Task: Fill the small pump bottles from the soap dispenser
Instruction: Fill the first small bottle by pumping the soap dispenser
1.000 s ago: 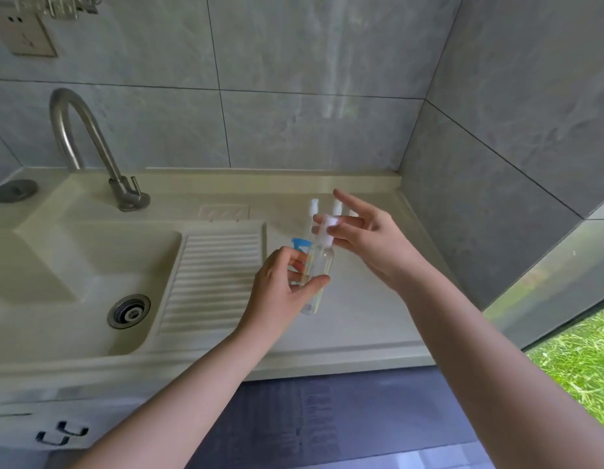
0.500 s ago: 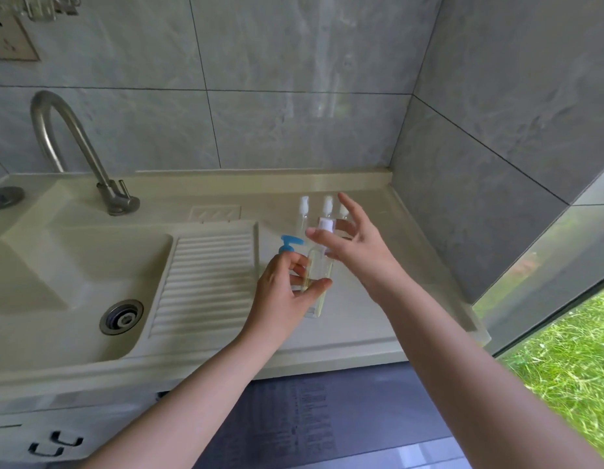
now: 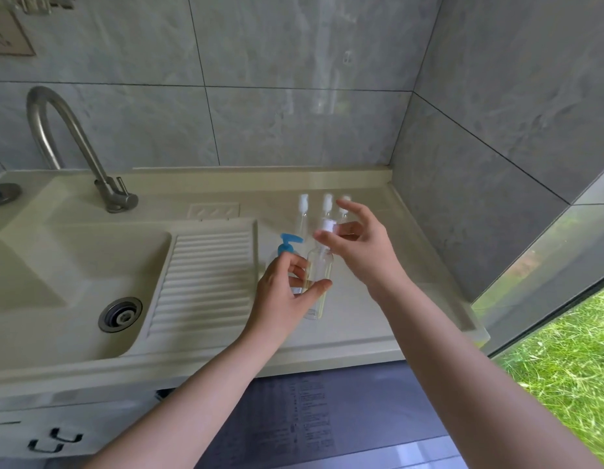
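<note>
The left hand (image 3: 287, 292) gripped the small clear plastic pump bottle (image 3: 318, 286) upright, its white pump head (image 3: 327, 228) at twelve o'clock, pinched by the right hand (image 3: 358, 245).

No text can be read; the print on the dark floor mat (image 3: 310, 431) is too blurred.

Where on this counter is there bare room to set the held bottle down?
Bare counter lies right of the right hand, toward the side wall, and along the front edge below the held bottle. The ribbed drainboard is bare too. It is crowded behind: three small bottles and the blue-pump dispenser.
</note>
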The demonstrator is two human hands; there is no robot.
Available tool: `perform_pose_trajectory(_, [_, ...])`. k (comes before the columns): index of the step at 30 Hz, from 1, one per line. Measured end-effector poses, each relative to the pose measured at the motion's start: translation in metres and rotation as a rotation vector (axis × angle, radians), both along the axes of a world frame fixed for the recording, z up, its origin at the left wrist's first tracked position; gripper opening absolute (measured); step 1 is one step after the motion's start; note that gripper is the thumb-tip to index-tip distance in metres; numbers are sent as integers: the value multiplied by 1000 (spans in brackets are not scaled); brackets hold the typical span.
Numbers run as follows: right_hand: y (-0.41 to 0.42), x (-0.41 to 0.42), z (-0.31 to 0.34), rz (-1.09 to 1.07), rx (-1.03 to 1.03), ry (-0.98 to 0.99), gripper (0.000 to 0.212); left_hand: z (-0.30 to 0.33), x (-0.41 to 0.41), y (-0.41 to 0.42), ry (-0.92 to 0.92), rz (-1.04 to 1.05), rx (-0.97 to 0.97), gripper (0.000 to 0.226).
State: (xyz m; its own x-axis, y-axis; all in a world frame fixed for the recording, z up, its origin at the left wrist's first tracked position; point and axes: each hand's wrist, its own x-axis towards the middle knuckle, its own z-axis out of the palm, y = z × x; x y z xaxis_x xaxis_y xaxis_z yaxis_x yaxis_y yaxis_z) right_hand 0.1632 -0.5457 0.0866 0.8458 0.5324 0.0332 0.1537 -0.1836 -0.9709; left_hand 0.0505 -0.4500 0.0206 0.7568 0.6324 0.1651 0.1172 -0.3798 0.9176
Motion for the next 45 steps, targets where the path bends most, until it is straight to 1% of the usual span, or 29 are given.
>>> perform_pose_trajectory(2, [-2,3,0,38,87,155,56,-1,0,0,5,8,7,40])
perform_pose_trajectory(4, [-3,3,2,99,127,283,56,-2,-1,0,11,10,18,40])
perform_pose_trajectory(6, [-3,1,3,127,69,241,65,-2,-1,0,14,8,16,40])
perform_pose_trajectory(7, [-2,-1,2,109,21,180,69,-1,-1,0,14,4,11,40])
perform_pose_trajectory(8, [-1,-2,1,73,-15,121,68,-1,-1,0,15,0,7,40])
perform_pose_trajectory(9, [0,-3,1,35,-26,79,64,0,-1,0,15,-3,5,40])
perform_pose_trajectory(11, [0,-1,1,-6,4,62,53,1,-1,0,10,-4,3,40])
perform_pose_trajectory(16, [-5,6,6,46,32,71,44,1,0,3,-1,-7,10,40])
perform_pose_trajectory(23, [-15,27,20,-59,209,56,33,-10,1,6,37,-20,31,40])
perform_pose_trajectory(26, [-27,43,18,-192,329,87,31,-18,-2,10,72,-25,19,41])
perform_pose_trajectory(29, [-41,59,2,-384,433,170,27,-25,-8,13,108,-11,-7,41])
perform_pose_trajectory(31, [-49,65,-24,-505,369,204,20,-30,-12,14,125,2,-14,40])
perform_pose_trajectory(33, [-56,64,-61,-586,187,189,17,-34,-14,14,138,0,-21,39])
perform_pose_trajectory(37, [-71,48,-128,-573,-187,154,20,-42,-18,12,152,-4,-38,38])
perform_pose_trajectory(39, [-75,42,-151,-560,-326,157,14,-45,-20,11,156,-1,-54,38])
perform_pose_trajectory(40, [-77,41,-160,-560,-380,147,11,-46,-20,10,156,-2,-69,38])
perform_pose_trajectory(42, [-78,41,-170,-554,-464,64,9,-48,-22,10,157,-6,-93,38])
perform_pose_trajectory(45, [-77,41,-173,-510,-482,-18,14,-47,-23,8,164,-11,-101,36])
